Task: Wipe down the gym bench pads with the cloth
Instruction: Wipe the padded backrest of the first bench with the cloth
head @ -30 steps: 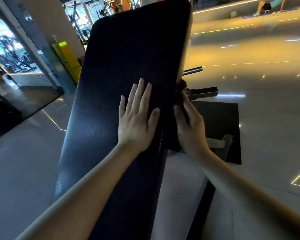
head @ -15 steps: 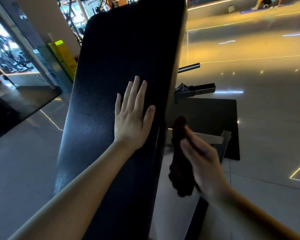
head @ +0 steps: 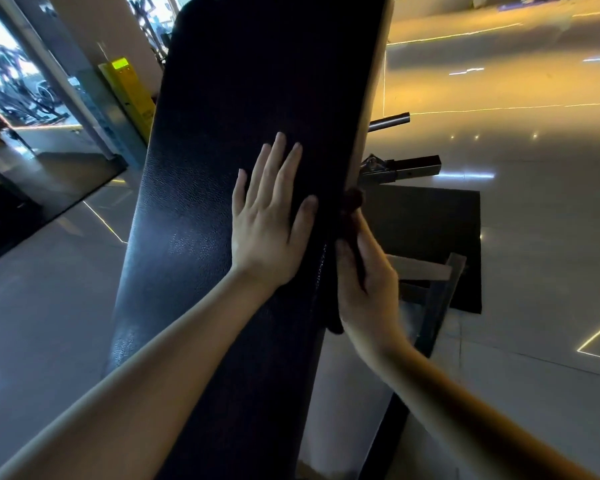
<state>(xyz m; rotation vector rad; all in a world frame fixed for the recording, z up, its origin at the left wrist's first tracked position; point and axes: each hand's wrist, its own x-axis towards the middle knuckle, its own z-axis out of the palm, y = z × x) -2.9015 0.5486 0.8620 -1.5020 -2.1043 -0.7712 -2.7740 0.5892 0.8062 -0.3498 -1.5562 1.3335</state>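
Black textured bench pad is seen at centre frame, tilted upward. It is braced by the left hand, laid flat with fingers straight. At its right edge, a dark cloth is gripped by the right hand; being loosely bunched, it could be dropped.

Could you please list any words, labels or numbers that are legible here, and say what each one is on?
Nothing here can be read.
tall yellow floor stand with a green top panel: small dark marks low on its face, too blurred to read.
black textured bench pad: no lettering shows.
dark cloth: no label shows.
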